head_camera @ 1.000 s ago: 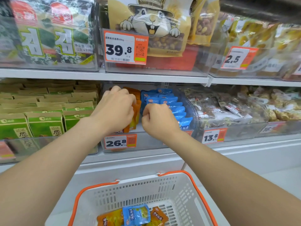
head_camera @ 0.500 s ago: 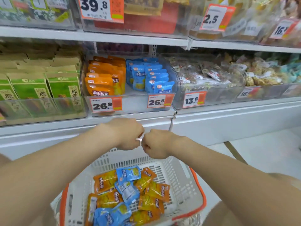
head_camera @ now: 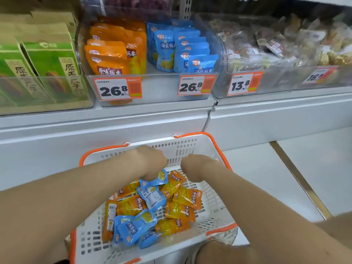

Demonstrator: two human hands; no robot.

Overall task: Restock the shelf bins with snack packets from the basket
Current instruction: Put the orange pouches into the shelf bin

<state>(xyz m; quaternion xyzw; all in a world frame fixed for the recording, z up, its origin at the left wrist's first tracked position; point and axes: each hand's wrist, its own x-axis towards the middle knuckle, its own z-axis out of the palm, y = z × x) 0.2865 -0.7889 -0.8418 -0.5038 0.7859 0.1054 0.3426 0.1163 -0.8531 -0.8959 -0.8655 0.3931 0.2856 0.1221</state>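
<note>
- Head camera looked down over my two bare forearms to a white basket point(head_camera: 190, 147) with orange handles, sitting just below the shelf front.
- My left hand point(head_camera: 150, 162) hung over the far half of the basket, its back to the camera and its fingers bent downward out of sight. It met the top edge of a blue packet point(head_camera: 161, 178), but I could not tell whether the fingers pinched it or only touched it.
- My right hand point(head_camera: 198, 168) hung just beside the left with a narrow gap between them, knuckles up and fingers tucked under. I could not tell whether it held anything.
- Loose snack packets lay heaped in the basket. The orange packets point(head_camera: 181, 210) were spread across the middle and right, and more blue ones point(head_camera: 133, 227) lay in the centre and toward the near left.
- On the shelf above stood a clear shelf bin point(head_camera: 158, 92) holding two rows of upright pouches, one behind another: orange pouches point(head_camera: 108, 60) on the left and blue pouches point(head_camera: 190, 52) on the right.
- Two orange-edged price tags point(head_camera: 117, 89) reading 26.8 were fixed to the bin's front, one under each row.
- To the left of the bin, green boxes point(head_camera: 51, 61) stood in a neighbouring clear bin.
- To the right, a bin of mixed wrapped snacks point(head_camera: 276, 44) carried a tag reading 13.8.
</note>
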